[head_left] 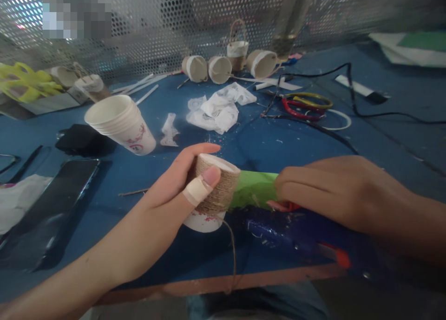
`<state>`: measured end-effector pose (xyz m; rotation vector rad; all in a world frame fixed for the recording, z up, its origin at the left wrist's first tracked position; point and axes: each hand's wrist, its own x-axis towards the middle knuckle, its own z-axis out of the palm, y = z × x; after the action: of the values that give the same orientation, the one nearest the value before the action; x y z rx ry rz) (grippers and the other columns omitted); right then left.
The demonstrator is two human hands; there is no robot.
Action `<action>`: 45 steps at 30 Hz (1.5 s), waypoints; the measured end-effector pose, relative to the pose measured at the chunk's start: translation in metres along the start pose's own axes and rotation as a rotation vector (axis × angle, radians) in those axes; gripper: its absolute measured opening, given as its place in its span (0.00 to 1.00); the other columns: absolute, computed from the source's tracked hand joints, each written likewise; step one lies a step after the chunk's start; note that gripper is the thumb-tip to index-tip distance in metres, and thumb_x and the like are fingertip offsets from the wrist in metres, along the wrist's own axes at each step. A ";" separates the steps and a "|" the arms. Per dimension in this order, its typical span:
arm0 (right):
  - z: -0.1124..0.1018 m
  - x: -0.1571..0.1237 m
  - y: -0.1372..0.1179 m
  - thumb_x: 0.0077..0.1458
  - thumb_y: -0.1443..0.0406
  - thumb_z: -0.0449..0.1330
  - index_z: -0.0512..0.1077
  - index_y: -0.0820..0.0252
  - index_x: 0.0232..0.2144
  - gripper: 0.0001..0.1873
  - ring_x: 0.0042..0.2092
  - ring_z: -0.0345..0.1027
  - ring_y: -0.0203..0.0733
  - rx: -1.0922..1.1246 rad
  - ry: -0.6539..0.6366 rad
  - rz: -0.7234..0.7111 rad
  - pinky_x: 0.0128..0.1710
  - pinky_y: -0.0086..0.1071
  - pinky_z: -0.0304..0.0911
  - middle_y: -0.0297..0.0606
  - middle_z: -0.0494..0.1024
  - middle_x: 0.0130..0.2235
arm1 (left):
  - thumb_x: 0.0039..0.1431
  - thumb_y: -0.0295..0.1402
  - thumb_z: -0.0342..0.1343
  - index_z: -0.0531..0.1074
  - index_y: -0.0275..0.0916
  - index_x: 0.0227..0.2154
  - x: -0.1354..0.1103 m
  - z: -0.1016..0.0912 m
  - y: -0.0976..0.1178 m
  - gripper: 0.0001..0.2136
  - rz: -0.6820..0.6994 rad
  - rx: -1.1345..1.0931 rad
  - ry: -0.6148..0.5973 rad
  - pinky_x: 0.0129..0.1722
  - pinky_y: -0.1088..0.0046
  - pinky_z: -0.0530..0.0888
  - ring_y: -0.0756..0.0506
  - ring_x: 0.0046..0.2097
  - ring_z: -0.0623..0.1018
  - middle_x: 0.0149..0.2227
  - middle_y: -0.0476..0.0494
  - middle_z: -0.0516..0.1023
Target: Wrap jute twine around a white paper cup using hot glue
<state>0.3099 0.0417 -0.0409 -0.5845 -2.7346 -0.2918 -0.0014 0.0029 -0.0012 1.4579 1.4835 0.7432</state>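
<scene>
My left hand [174, 190], with a bandage round its thumb, grips a paper cup [204, 221] on the near side of the table. Brown twine [223, 190] is wound round most of the cup, and its loose end hangs over the table edge. Right of the cup lies a piece of green paper [256, 187]. My right hand [324, 185] is closed at the paper's right end, its fingers curled downward over something reddish that I cannot make out. Just below that hand is a dark blue glue gun [296, 231] with an orange trigger.
Stacked paper cups [121, 125] lean at the left, near a black phone [52, 208]. Crumpled white tissue [219, 108] is in the middle. Several twine-wrapped cups [219, 70] line the back by the perforated screen [139, 32]. Scissors [306, 107] and a black cable [351, 92] lie at the right.
</scene>
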 end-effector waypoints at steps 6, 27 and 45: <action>0.003 0.000 0.003 0.82 0.69 0.52 0.70 0.50 0.47 0.10 0.30 0.69 0.45 0.004 0.022 -0.021 0.33 0.41 0.61 0.34 0.83 0.39 | 0.73 0.71 0.63 0.82 0.61 0.67 -0.003 0.001 0.004 0.31 -0.036 0.014 0.007 0.58 0.64 0.87 0.33 0.64 0.86 0.64 0.51 0.88; 0.001 0.001 0.002 0.81 0.72 0.52 0.72 0.51 0.43 0.14 0.31 0.68 0.46 -0.059 -0.011 -0.023 0.31 0.42 0.61 0.34 0.81 0.37 | 0.76 0.66 0.62 0.83 0.59 0.67 -0.010 0.005 0.006 0.28 0.071 0.115 -0.037 0.71 0.46 0.83 0.27 0.67 0.83 0.62 0.45 0.88; 0.000 0.001 0.000 0.82 0.69 0.54 0.74 0.51 0.43 0.13 0.31 0.69 0.45 0.000 -0.008 0.009 0.33 0.41 0.60 0.33 0.82 0.37 | 0.74 0.70 0.60 0.83 0.60 0.65 -0.009 0.007 0.011 0.29 -0.011 0.102 0.011 0.52 0.57 0.90 0.30 0.61 0.86 0.59 0.47 0.88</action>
<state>0.3089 0.0423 -0.0400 -0.5984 -2.7388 -0.2881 0.0087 -0.0060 0.0071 1.5223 1.5566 0.6781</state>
